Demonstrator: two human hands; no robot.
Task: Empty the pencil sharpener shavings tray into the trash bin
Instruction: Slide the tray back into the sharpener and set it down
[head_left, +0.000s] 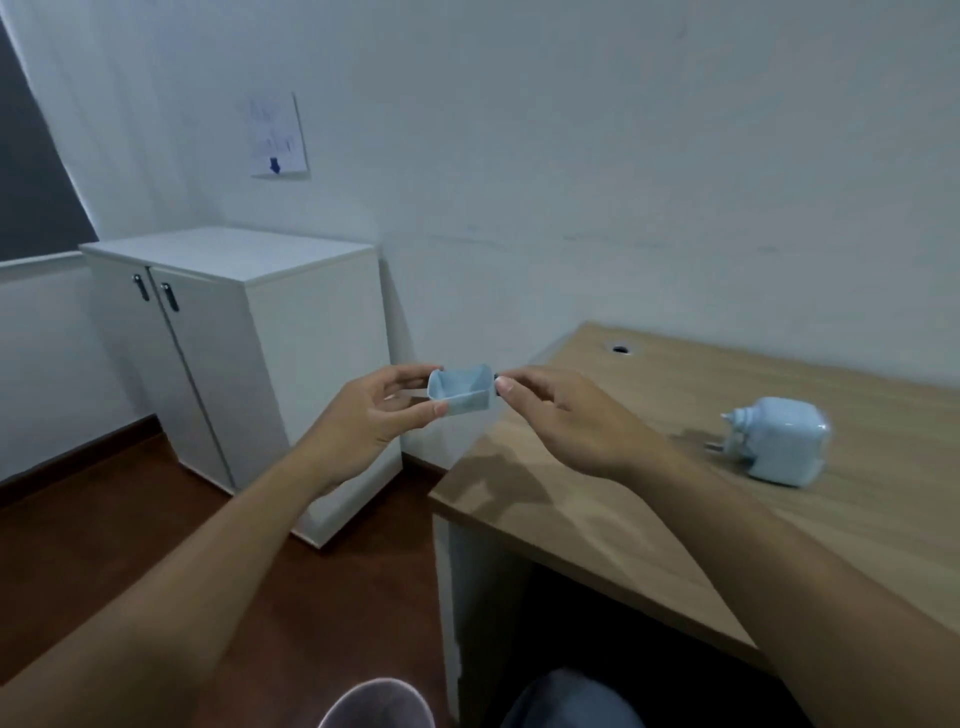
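A small pale blue shavings tray (461, 391) is held in the air left of the desk corner, its open side facing me; it looks empty inside. My left hand (374, 415) pinches its left end between thumb and fingers. My right hand (566, 415) touches its right end with thumb and fingertips, where a small dark part shows. The pale blue pencil sharpener body (779, 441) stands on the wooden desk (649, 499) to the right, apart from both hands. No trash bin is in view.
A white two-door cabinet (244, 364) stands against the wall to the left of the desk. A paper sheet (275, 137) hangs on the wall. The floor is dark reddish brown. My knee and shoe show at the bottom edge.
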